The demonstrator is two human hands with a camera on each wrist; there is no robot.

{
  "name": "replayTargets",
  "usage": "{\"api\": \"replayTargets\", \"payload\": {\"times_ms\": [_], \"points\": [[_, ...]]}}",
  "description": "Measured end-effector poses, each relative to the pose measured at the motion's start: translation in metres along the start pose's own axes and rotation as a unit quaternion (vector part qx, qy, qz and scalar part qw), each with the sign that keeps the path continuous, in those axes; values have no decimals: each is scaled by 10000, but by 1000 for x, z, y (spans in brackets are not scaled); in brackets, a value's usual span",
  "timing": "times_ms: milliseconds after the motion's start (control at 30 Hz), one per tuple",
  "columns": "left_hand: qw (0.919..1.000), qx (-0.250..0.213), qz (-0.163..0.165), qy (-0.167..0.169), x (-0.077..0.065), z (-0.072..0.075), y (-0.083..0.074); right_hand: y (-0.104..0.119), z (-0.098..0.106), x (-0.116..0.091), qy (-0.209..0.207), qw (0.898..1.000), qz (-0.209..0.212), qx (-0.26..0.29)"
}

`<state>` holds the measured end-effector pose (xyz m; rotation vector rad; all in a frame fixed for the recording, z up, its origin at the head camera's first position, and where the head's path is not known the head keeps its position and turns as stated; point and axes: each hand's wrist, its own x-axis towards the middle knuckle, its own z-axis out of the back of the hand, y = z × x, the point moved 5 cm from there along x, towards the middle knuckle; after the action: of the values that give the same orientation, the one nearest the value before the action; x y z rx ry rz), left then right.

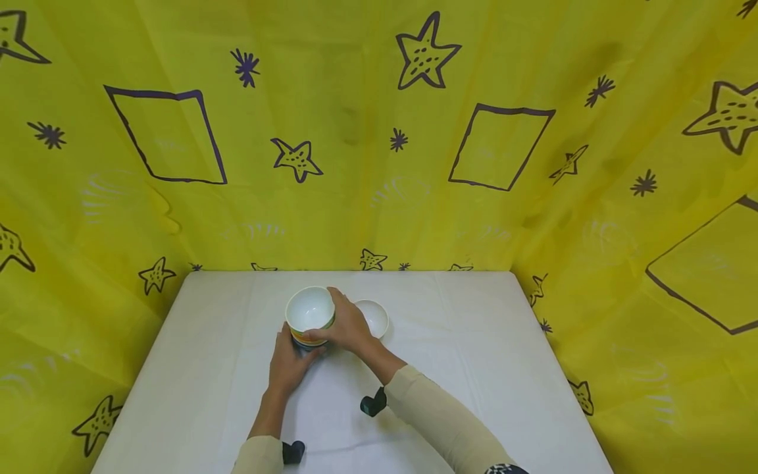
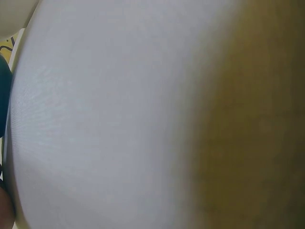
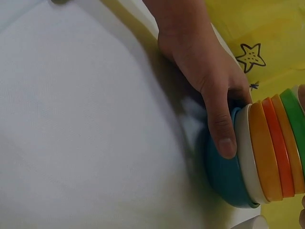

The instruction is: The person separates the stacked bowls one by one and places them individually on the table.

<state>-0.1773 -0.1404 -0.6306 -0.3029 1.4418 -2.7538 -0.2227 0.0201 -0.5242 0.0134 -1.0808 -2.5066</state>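
A stack of nested bowls (image 1: 310, 309) in several colours stands over the table, its white inside facing up. My left hand (image 1: 287, 362) holds the stack low down, its thumb lying along the blue bowl (image 3: 224, 174) at the bottom in the right wrist view. Above the blue one come a white bowl (image 3: 249, 157), orange and yellow ones, and a green bowl (image 3: 291, 119). High on the stack, my right hand (image 1: 349, 322) grips the upper bowls by their side. Only bits of its fingers show in the right wrist view.
Just right of the stack, partly behind my right hand, a separate white bowl (image 1: 378, 319) sits on the white-covered table (image 1: 450, 368). Yellow curtains (image 1: 367, 217) with drawn stars hang behind the table and at both sides. Dark wrist devices (image 1: 373, 402) show beside the sleeves.
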Motion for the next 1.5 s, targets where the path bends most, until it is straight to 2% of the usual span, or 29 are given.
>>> {"api": "replayTargets", "payload": {"times_ms": [300, 533, 767, 1000, 1200, 1400, 1500], "points": [[9998, -43, 101, 163, 2, 0, 0, -1, 2, 1, -112, 9999, 82, 70], [9999, 31, -87, -50, 0, 1, -3, 1, 7, 1, -201, 9993, 305, 61], [9998, -17, -181, -72, 1, -2, 2, 6, 15, -2, -339, 9983, 442, 141], [9999, 108, -53, -53, 4, -6, 14, 5, 23, -2, -507, 9976, 433, 183], [9999, 99, 1, -110, 1, -3, 8, 2, 31, -4, -689, 9968, 358, 211], [9995, 98, 264, 113, 1, -3, 4, 0, 41, -9, -869, 9955, 290, 254], [9995, 122, 244, 126, 1, -2, 3, 0, 47, -11, -964, 9943, 317, 343]]}}
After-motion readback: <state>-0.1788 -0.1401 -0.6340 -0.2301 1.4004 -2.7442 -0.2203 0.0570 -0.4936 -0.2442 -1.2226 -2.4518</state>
